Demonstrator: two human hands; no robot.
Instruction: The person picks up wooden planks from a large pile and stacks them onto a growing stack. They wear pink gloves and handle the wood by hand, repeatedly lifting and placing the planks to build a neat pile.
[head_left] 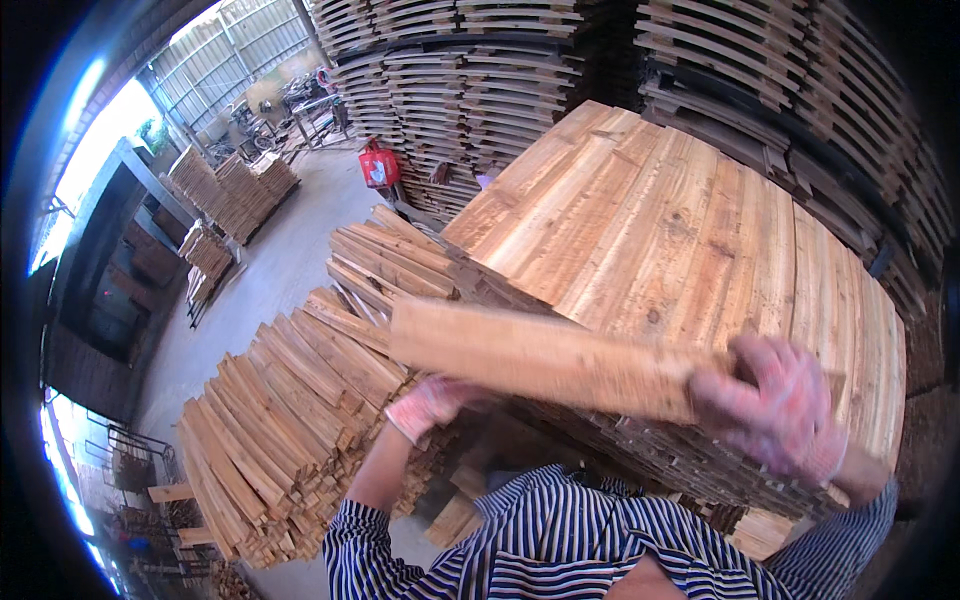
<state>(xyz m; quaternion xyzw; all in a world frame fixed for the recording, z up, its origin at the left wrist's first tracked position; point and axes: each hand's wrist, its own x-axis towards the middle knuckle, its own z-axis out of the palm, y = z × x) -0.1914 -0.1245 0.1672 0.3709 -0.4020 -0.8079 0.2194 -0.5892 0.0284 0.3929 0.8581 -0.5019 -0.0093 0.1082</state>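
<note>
A pale brown wooden board is held up in front of me, blurred by motion and sloping down to the right. My right hand, in a white and pink work glove, grips its right end. Below the board's left part is my left hand, gloved the same way. Its fingers are smeared and partly hidden, so whether they touch the board cannot be made out. Behind the board, a tall stack of planks has a top layer of boards laid side by side.
To the left stands a large pile of loose boards. High stacks of slats rise behind the planks. A red bag hangs beside them. Further off on the concrete floor are more wood stacks.
</note>
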